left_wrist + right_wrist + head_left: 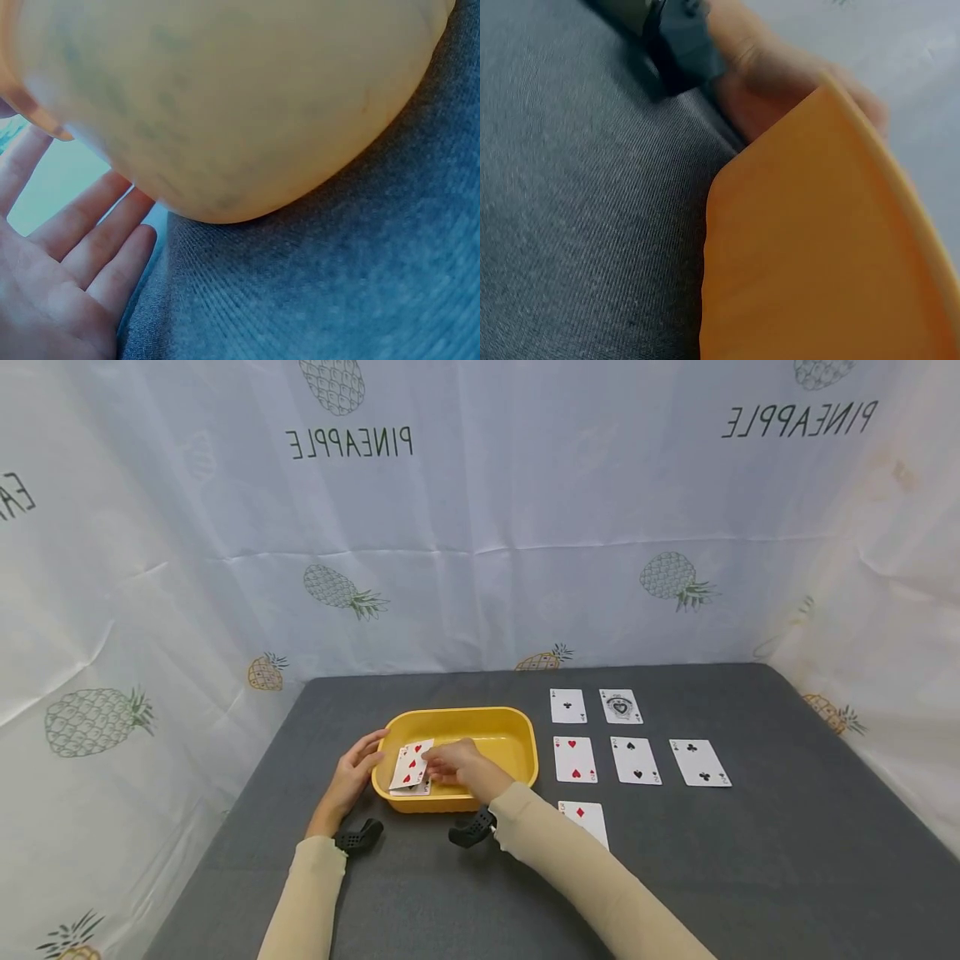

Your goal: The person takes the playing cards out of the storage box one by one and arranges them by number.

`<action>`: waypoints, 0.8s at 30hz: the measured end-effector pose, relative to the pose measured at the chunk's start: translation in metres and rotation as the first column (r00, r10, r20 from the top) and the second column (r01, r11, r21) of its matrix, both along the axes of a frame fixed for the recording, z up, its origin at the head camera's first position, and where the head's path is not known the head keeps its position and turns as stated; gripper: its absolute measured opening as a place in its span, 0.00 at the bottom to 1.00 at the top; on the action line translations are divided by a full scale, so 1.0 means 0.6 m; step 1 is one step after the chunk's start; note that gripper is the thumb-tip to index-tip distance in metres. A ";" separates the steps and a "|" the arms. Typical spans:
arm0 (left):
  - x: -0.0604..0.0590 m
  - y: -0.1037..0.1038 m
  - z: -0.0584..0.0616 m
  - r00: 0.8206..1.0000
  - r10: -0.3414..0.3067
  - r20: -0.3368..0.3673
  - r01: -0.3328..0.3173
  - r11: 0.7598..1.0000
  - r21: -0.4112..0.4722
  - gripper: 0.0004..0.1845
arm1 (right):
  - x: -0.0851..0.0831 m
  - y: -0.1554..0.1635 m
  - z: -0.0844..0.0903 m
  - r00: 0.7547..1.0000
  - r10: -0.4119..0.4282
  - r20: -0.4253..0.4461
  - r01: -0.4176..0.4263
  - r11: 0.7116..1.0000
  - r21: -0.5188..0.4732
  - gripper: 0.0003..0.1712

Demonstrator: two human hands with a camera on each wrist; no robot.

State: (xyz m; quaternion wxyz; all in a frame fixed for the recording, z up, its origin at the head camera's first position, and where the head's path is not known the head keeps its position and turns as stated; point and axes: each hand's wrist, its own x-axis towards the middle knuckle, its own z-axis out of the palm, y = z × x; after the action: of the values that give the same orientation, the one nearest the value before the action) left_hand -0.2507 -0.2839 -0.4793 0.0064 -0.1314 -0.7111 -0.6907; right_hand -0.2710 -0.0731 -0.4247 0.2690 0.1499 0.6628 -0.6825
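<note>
Dark table (420,893): left hand (355,772) spread against the tray (513,756).
Right hand (459,762) pinches the heart card (410,765); to lift one cleanly, keep the card beneath (420,788) from clinging.

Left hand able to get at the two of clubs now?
Probably not directly: the yellow tray and right hand lie between the left hand and the two of clubs, the rightmost card.

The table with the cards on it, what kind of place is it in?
Probably a makeshift filming booth: pineapple-print sheets hang behind and beside a dark cloth-covered table, and black gadgets are worn at both wrists.
</note>
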 end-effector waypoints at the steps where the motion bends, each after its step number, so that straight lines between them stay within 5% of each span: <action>1: 0.000 -0.001 -0.002 0.999 -0.020 -0.030 0.021 0.999 0.024 0.21 | 0.000 -0.002 -0.001 1.000 0.011 -0.008 -0.010 1.000 0.025 0.14; 4: -0.001 -0.002 -0.006 0.998 -0.038 -0.055 0.040 0.999 0.029 0.20 | 0.001 -0.005 -0.004 0.999 0.028 -0.025 -0.026 0.997 0.067 0.08; 8: 0.000 0.001 -0.002 1.000 0.012 0.004 -0.012 1.000 -0.010 0.24 | 0.000 -0.008 -0.008 1.000 0.021 -0.021 -0.019 0.996 0.083 0.06; 16: -0.003 0.004 0.005 0.994 0.060 0.089 -0.056 0.997 -0.049 0.27 | 0.000 -0.008 -0.007 1.000 0.007 -0.016 -0.006 0.996 0.088 0.09; 24: 0.000 0.007 0.007 0.994 0.059 0.091 -0.054 0.997 -0.055 0.28 | 0.003 0.004 -0.004 0.998 -0.022 -0.058 0.024 0.999 0.024 0.12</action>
State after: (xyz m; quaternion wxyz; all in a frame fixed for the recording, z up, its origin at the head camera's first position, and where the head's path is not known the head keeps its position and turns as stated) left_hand -0.2508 -0.2796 -0.4750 -0.0107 -0.0792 -0.7321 -0.6765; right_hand -0.2690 -0.0708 -0.4273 0.2398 0.1410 0.6771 -0.6813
